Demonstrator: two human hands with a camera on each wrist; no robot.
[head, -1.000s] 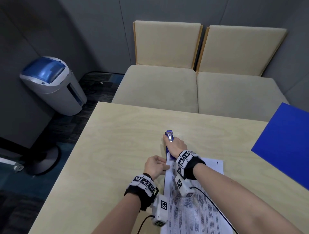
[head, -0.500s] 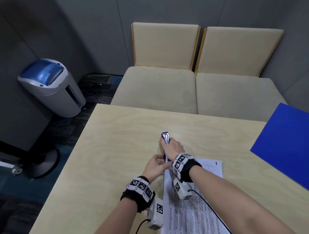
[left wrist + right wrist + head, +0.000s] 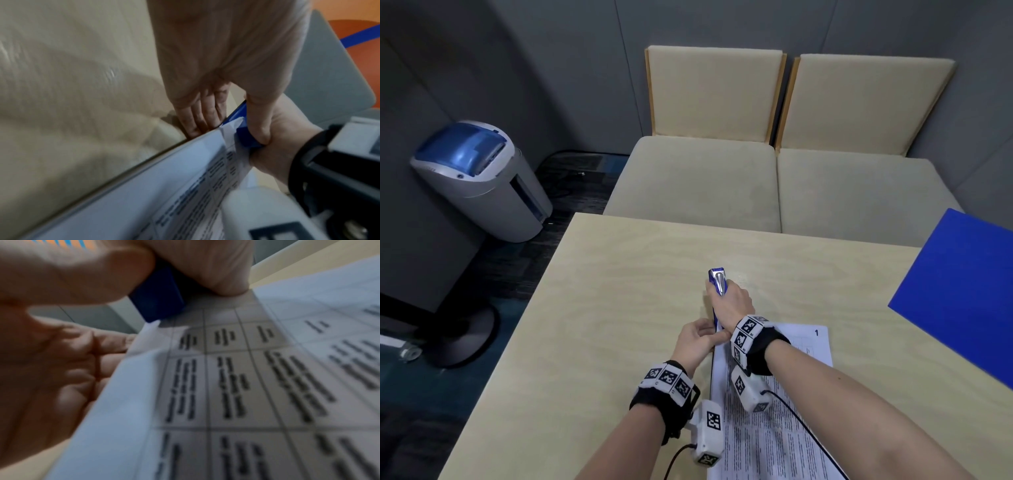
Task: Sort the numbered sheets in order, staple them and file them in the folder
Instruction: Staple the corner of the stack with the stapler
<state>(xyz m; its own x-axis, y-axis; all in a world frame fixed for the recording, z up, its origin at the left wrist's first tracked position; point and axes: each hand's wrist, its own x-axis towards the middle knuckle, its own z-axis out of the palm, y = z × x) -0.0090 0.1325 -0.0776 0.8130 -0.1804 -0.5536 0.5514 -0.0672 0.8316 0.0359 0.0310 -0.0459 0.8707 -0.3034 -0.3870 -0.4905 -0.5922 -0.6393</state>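
Left hand [image 3: 697,342] lies nearest, its curled fingers [image 3: 197,120] pinching the far-left corner of the sheets [image 3: 774,428] on the bench [image 3: 619,291]. Just beyond, the right hand [image 3: 732,301] grips the stapler [image 3: 717,284] from above, palm down. Its long axis points away from the person, the near end over that corner. Farther right lies the folder [image 3: 962,291], well apart.

left hand [image 3: 697,342] moved in against the stapler [image 3: 717,294], thumb now tucked under right hand [image 3: 732,303], sheets' corner [image 3: 230,129] lifted
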